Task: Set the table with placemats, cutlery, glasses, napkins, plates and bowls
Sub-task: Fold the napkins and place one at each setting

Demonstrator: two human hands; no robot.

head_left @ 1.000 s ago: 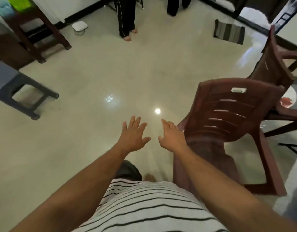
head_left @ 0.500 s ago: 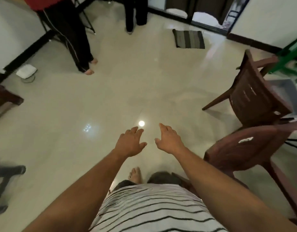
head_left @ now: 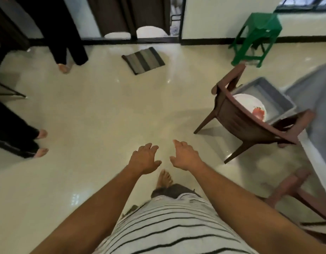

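Both hands held out empty, fingers loosely spread, the right hand (head_left: 186, 156) nearer than the left hand (head_left: 144, 159) to the plate (head_left: 250, 105) in the grey tub (head_left: 276, 96), ahead and to the right.

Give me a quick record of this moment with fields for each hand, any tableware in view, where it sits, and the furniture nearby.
left hand: held out over the floor, fingers loosely spread, holds nothing
right hand: held out beside it, fingers relaxed, holds nothing
tableware: white plate with a red motif
plate location: in the grey tub, behind the brown chair
other furniture: green stool by the wall
floor: striped mat near the doorway
placemats, cutlery, glasses: none visible
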